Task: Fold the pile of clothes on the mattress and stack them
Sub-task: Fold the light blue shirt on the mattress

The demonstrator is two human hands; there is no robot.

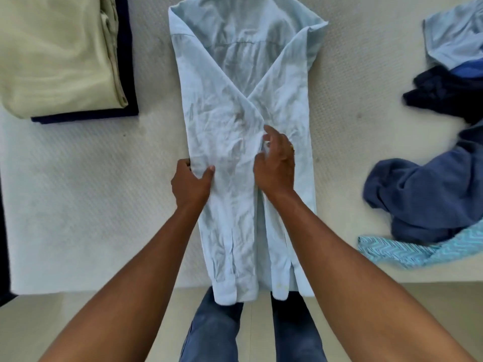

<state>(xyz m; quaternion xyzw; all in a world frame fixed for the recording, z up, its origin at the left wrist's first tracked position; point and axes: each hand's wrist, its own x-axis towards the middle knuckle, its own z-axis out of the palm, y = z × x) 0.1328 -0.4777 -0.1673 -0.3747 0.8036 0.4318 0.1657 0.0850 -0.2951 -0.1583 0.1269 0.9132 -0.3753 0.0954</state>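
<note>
A light blue long-sleeved shirt (235, 105) lies lengthwise on the white mattress (91, 192), back up, with both sides folded inward and the sleeves running down toward me. Its cuffs hang over the mattress's near edge. My left hand (190, 182) grips the shirt's left folded edge, thumb on top and fingers curled under. My right hand (275, 163) pinches a fold of the right sleeve near the shirt's middle. A folded stack (57, 56) lies at the far left: a pale cream garment on a dark navy one.
A loose pile of unfolded clothes sits at the right: a light blue garment (454, 43), a dark navy one (444, 92), a blue one (423, 194) and a turquoise zigzag-patterned cloth (407, 250). My jeans-clad legs (214, 330) stand against the mattress's near edge.
</note>
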